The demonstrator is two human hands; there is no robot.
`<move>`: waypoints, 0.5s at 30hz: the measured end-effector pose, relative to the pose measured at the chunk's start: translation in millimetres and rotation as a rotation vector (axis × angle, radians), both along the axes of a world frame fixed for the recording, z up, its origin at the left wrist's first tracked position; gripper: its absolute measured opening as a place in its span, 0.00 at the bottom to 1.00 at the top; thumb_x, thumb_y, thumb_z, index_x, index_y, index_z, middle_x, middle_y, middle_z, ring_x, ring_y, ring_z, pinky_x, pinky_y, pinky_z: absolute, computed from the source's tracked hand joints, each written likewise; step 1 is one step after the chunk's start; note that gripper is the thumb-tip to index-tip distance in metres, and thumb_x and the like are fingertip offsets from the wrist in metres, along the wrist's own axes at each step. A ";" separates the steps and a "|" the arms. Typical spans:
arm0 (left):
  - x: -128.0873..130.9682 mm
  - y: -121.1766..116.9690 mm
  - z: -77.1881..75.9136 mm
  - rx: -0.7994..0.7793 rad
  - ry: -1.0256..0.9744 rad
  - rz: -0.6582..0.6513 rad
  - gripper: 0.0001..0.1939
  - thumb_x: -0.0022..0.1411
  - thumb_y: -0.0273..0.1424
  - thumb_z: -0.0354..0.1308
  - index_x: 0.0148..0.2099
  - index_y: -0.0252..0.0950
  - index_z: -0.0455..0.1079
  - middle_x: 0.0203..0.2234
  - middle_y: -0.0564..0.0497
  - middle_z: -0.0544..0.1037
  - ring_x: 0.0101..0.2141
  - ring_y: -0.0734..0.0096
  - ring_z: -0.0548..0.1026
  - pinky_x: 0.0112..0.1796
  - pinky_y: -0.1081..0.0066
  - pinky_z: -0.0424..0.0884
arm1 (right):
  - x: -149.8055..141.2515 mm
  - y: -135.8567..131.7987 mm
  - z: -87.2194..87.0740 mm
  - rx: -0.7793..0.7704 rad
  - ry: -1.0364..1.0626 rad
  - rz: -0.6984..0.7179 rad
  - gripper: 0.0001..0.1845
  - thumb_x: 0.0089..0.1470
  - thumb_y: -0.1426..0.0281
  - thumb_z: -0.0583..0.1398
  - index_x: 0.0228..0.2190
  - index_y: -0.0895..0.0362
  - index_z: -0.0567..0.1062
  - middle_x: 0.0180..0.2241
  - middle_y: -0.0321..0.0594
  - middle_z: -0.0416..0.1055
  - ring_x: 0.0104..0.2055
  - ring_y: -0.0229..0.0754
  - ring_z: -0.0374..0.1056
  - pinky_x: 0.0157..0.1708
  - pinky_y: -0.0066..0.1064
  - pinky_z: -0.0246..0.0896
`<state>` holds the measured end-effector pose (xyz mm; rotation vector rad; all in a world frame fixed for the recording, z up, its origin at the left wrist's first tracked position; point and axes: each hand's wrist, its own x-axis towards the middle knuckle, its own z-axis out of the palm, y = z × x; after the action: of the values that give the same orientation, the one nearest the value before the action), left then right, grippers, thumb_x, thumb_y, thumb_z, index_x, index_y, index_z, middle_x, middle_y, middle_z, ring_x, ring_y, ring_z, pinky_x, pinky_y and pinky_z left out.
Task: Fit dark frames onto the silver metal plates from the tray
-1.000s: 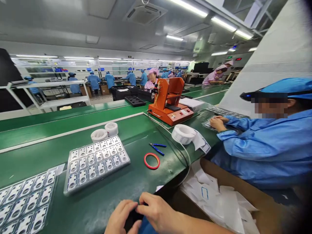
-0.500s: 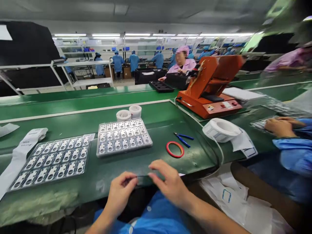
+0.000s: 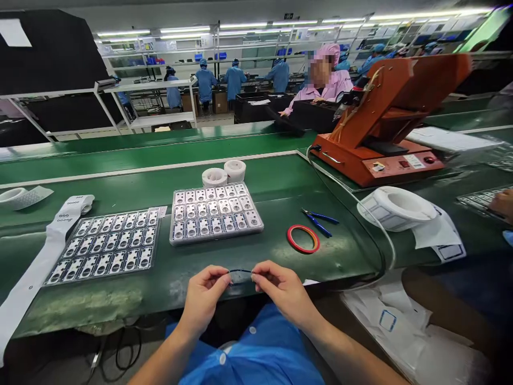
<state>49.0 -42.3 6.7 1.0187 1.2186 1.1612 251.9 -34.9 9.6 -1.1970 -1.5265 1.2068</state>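
Observation:
My left hand (image 3: pixel 203 297) and my right hand (image 3: pixel 280 289) meet at the near edge of the green bench (image 3: pixel 256 208), each pinching one end of a thin dark curved strip (image 3: pixel 240 271) stretched between them. Just beyond the hands lies a clear tray of small white parts (image 3: pixel 215 213). A second, flatter tray of the same parts (image 3: pixel 108 246) lies to its left.
Two white tape rolls (image 3: pixel 223 173) stand behind the trays. A red tape ring (image 3: pixel 303 238) and blue-handled pliers (image 3: pixel 319 220) lie to the right, near a label roll (image 3: pixel 395 208) and an orange machine (image 3: pixel 387 123). A co-worker's hand (image 3: pixel 503 203) shows at far right.
The view has swung left and down from the co-worker toward the bench. My hands have spread slightly apart, and the dark strip between them now shows.

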 end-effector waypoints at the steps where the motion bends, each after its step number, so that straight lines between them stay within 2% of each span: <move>1: 0.0 0.8 -2.4 0.041 0.013 0.000 0.09 0.53 0.35 0.68 0.34 0.35 0.78 0.28 0.52 0.78 0.31 0.75 0.75 0.36 0.77 0.72 | 0.7 0.1 0.0 0.070 -0.043 -0.011 0.07 0.62 0.67 0.60 0.32 0.56 0.76 0.26 0.34 0.71 0.29 0.38 0.67 0.33 0.29 0.61; 4: 0.4 3.9 -9.3 0.140 0.046 -0.005 0.05 0.54 0.31 0.67 0.33 0.35 0.78 0.30 0.51 0.77 0.34 0.75 0.75 0.37 0.77 0.72 | 2.8 0.2 -0.4 0.274 -0.136 -0.015 0.07 0.64 0.71 0.58 0.34 0.55 0.75 0.30 0.35 0.72 0.32 0.38 0.68 0.35 0.28 0.60; 6: 1.1 6.4 -12.0 0.164 0.052 -0.015 0.03 0.55 0.30 0.66 0.32 0.36 0.79 0.30 0.51 0.77 0.33 0.75 0.75 0.36 0.77 0.72 | 3.9 0.7 -1.0 0.351 -0.155 0.004 0.07 0.65 0.74 0.56 0.35 0.55 0.73 0.32 0.35 0.71 0.33 0.37 0.67 0.35 0.27 0.61; 10: 3.5 11.2 -11.9 0.187 0.055 0.001 0.02 0.55 0.29 0.65 0.32 0.36 0.79 0.31 0.50 0.77 0.33 0.74 0.75 0.35 0.77 0.72 | 4.8 3.8 -4.4 0.430 -0.184 0.039 0.09 0.67 0.77 0.53 0.36 0.54 0.70 0.34 0.36 0.69 0.36 0.37 0.66 0.37 0.27 0.61; 15: 7.8 15.7 -11.2 0.140 0.043 0.047 0.02 0.54 0.29 0.66 0.31 0.36 0.78 0.30 0.51 0.76 0.32 0.76 0.74 0.35 0.77 0.73 | 2.8 10.7 -9.3 0.510 -0.217 0.023 0.10 0.66 0.80 0.52 0.38 0.54 0.69 0.35 0.37 0.68 0.36 0.37 0.66 0.37 0.27 0.61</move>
<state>56.9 -26.7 -4.5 1.1293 1.2136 1.2811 254.7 -24.2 0.3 -0.9851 -1.8688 0.6498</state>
